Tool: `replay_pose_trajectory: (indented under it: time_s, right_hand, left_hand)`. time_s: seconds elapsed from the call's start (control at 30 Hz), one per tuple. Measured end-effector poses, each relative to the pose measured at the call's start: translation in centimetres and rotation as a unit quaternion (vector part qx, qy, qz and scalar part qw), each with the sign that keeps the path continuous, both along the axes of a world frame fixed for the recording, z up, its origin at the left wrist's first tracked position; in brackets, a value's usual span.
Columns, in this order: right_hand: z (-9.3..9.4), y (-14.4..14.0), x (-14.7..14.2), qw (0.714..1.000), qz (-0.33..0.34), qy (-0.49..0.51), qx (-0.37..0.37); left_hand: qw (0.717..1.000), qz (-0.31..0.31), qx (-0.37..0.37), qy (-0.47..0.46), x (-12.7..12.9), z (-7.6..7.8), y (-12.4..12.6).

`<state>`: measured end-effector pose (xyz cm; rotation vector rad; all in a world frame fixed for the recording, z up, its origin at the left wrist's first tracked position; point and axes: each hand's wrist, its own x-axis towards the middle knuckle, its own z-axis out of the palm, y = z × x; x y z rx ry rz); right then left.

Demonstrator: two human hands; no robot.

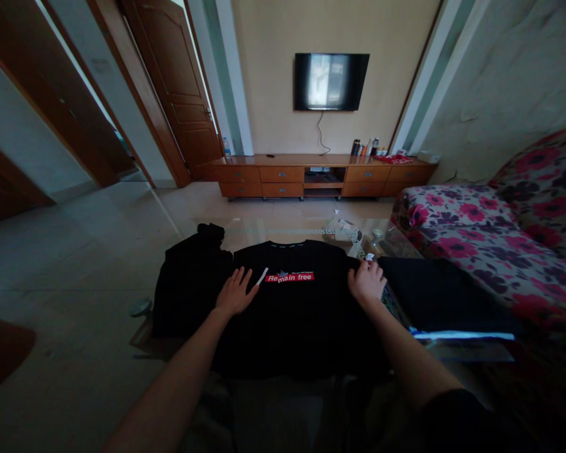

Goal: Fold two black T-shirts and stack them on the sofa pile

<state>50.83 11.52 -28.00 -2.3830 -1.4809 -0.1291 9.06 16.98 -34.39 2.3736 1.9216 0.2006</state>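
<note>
A black T-shirt (297, 327) lies spread front side up on a glass-topped table, its neckline facing away from me. A red "Remain free" print (290, 277) crosses its chest. My left hand (236, 293) rests flat on the shirt's left part with fingers apart. Beside its thumb is a narrow white strip (262, 277); I cannot tell whether it is loose. On the sleeve at the other side, my right hand (368, 284) lies palm down with fingers extended. A small white scrap (370, 257) shows just beyond those fingertips.
Bunched black clothing (188, 283) lies left of the shirt. To the right is a folded dark cloth (446, 296) with a pale edge. A flowered sofa (471, 233) stands at the right. Farther off are a low wooden cabinet (283, 175) and a wall television (331, 82).
</note>
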Motion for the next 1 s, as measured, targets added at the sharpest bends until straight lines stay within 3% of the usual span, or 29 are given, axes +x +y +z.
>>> replay_pose_trajectory:
  time_s: [0.07, 0.23, 0.4, 0.53, 0.6, 0.67, 0.73, 0.8, 0.9, 1.0]
  right_hand:
    - [-0.6, 0.2, 2.2, 0.999, -0.048, 0.015, -0.012]
    - [-2.1, 1.4, 4.7, 0.992, -0.048, 0.107, -0.041]
    - [-1.0, 3.3, 5.7, 0.964, -0.099, 0.246, 0.021]
    - [0.7, 3.2, 5.3, 0.966, -0.091, 0.236, 0.06]
    - [1.5, 2.5, 4.1, 0.974, -0.028, 0.192, 0.115]
    - [2.1, 1.5, 2.7, 0.976, 0.108, 0.132, 0.133]
    - [2.2, 0.6, 1.3, 0.961, 0.256, 0.081, 0.061]
    - [1.7, -0.2, 0.3, 0.937, 0.342, 0.041, -0.062]
    - [0.8, -1.0, -0.5, 0.917, 0.36, -0.003, -0.173]
    - [0.4, -1.2, -0.6, 0.918, 0.36, -0.03, -0.161]
  left_hand:
    - [1.0, -0.001, 0.009, 0.014, -0.7, -0.3, 0.2]
    - [0.999, 0.003, 0.022, 0.032, -0.8, -0.8, 0.3]
    - [0.999, 0.01, 0.017, 0.034, -0.3, -0.6, 0.1]
    - [0.999, 0.021, 0.014, 0.04, 0.1, -0.7, -0.3]
    - [0.999, 0.02, 0.016, 0.043, 0.3, -0.7, -0.5]
    - [0.999, 0.017, 0.016, 0.044, 0.5, -0.6, -0.7]
    - [0.999, 0.015, 0.013, 0.042, 0.6, -0.5, -0.9]
    - [0.999, 0.015, 0.009, 0.042, 0.7, -0.3, -1.0]
    - [0.999, 0.015, 0.015, 0.042, 0.7, -0.1, -1.1]
    - [0.999, 0.015, 0.019, 0.041, 0.6, -0.1, -1.1]
